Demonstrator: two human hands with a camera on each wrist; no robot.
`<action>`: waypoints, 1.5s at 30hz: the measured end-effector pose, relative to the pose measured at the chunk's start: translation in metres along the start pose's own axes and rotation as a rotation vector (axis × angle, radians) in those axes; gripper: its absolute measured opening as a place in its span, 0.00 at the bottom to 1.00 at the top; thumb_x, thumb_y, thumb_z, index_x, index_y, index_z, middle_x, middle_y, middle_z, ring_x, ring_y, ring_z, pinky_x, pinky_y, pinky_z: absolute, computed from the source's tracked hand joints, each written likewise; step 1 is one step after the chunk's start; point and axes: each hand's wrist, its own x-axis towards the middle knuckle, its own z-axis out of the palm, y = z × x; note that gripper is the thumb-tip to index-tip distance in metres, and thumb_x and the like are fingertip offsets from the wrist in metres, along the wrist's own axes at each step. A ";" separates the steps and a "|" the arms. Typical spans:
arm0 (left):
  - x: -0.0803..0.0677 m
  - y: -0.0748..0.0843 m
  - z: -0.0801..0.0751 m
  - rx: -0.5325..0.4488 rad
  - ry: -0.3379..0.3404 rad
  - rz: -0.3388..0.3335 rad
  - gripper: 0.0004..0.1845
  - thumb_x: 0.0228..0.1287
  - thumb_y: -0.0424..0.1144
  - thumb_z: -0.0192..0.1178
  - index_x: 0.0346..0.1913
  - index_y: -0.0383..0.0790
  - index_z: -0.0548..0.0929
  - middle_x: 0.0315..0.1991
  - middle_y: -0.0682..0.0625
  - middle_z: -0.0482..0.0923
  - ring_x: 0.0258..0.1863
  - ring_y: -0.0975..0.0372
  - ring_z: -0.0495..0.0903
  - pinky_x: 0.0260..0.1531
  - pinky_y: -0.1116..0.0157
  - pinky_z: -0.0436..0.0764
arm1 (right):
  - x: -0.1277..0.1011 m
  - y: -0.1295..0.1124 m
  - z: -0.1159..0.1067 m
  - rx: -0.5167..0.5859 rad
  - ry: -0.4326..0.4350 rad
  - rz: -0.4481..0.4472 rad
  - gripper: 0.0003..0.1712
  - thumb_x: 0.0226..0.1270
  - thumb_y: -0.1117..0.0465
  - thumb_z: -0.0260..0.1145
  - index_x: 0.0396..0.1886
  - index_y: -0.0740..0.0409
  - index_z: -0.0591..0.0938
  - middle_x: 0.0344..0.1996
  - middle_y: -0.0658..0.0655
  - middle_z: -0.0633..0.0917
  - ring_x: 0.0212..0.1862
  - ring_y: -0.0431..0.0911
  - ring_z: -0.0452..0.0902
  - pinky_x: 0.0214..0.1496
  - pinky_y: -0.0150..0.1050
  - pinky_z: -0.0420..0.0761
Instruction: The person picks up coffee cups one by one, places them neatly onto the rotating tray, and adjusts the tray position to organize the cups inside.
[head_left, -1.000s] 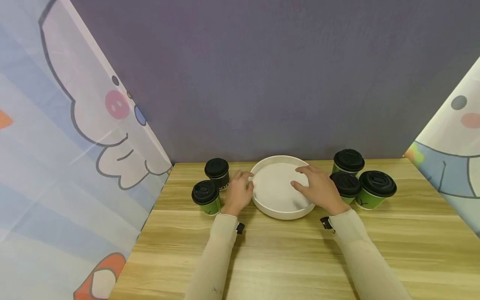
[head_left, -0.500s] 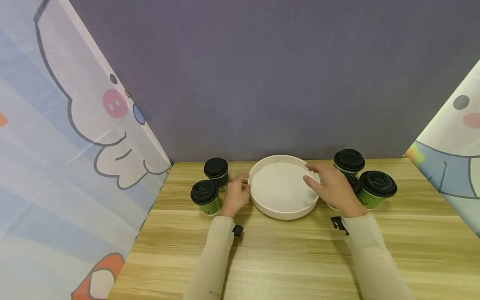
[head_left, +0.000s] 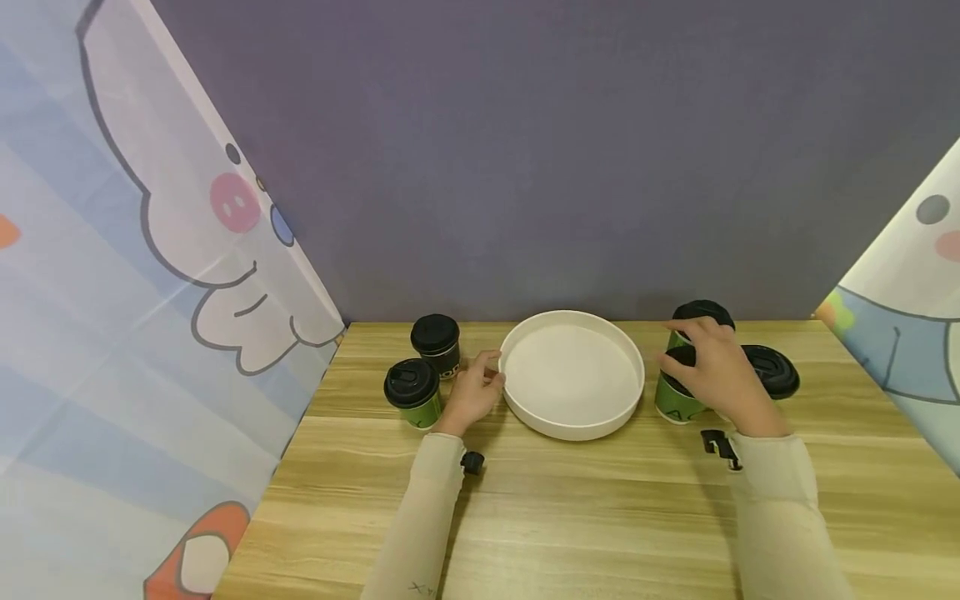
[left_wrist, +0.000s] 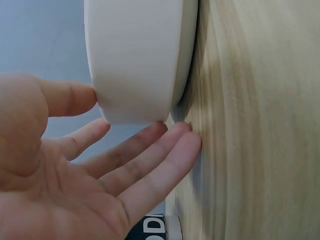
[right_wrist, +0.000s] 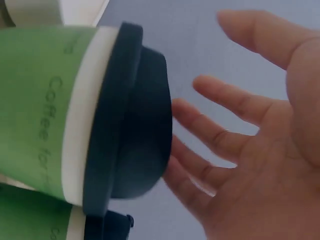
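Moved since the frame of one second ago: your right hand [head_left: 718,371], shifted from over the tray's right side to the cups beyond it; your left hand [head_left: 471,393] keeps its place at the tray's left side. Item: white round tray [head_left: 572,367], shallow, flat on the wooden tabletop [head_left: 585,525], near the rear edge, between two groups of lidded cups. Left hand: fingers extended and parted, thumb tip touching the tray's outer wall in your left wrist view. Right hand: spread, thumb well apart from the fingers, at the top of the front green cup [head_left: 677,403], which stands upright just right of the tray; in your right wrist view the fingertips show behind a black lid [right_wrist: 137,125], contact impossible to tell. Item: rear green cup [head_left: 702,312], nearest the rear edge in that group. Item: outer green cup [head_left: 774,372], nearest the right edge, partly hidden by your hand. Item: black cup [head_left: 437,346], upright toward the rear left corner. Item: left green cup [head_left: 413,392], upright just in front of it, nearer the left edge. Worn: two pale sleeves [head_left: 420,517]. Backing: grey wall [head_left: 525,167] behind the rear edge; cartoon-printed cloth [head_left: 112,350] along the left edge.
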 end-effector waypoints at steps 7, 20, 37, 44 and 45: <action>-0.001 0.000 -0.005 0.019 -0.079 -0.029 0.27 0.77 0.43 0.56 0.75 0.48 0.68 0.55 0.40 0.86 0.57 0.48 0.84 0.57 0.48 0.81 | -0.002 0.010 -0.007 -0.042 -0.109 0.055 0.43 0.71 0.45 0.68 0.76 0.65 0.66 0.72 0.77 0.63 0.69 0.81 0.52 0.62 0.81 0.51; -0.002 -0.001 -0.007 -0.007 -0.137 -0.058 0.30 0.78 0.44 0.55 0.78 0.50 0.63 0.60 0.40 0.83 0.61 0.48 0.82 0.60 0.47 0.79 | -0.001 0.017 -0.008 -0.120 -0.289 0.092 0.52 0.64 0.44 0.73 0.78 0.66 0.62 0.74 0.79 0.57 0.70 0.78 0.53 0.67 0.76 0.45; -0.002 -0.001 -0.010 -0.021 -0.163 -0.071 0.30 0.79 0.45 0.54 0.79 0.52 0.62 0.62 0.40 0.82 0.63 0.47 0.81 0.63 0.46 0.77 | 0.000 0.019 -0.003 -0.158 -0.316 0.100 0.53 0.61 0.52 0.75 0.78 0.67 0.59 0.72 0.82 0.58 0.66 0.83 0.54 0.67 0.76 0.46; -0.002 0.001 -0.009 -0.025 -0.165 -0.082 0.30 0.79 0.46 0.54 0.79 0.53 0.61 0.62 0.41 0.82 0.63 0.48 0.81 0.64 0.46 0.76 | 0.000 0.016 -0.006 -0.113 -0.284 0.106 0.54 0.62 0.50 0.75 0.79 0.65 0.58 0.73 0.82 0.57 0.68 0.84 0.51 0.61 0.80 0.52; -0.002 0.001 -0.009 -0.024 -0.165 -0.081 0.30 0.79 0.46 0.53 0.79 0.53 0.61 0.62 0.41 0.82 0.63 0.48 0.81 0.64 0.46 0.76 | -0.001 0.015 -0.007 -0.097 -0.275 0.104 0.54 0.62 0.49 0.75 0.79 0.64 0.58 0.73 0.81 0.57 0.68 0.85 0.50 0.61 0.81 0.54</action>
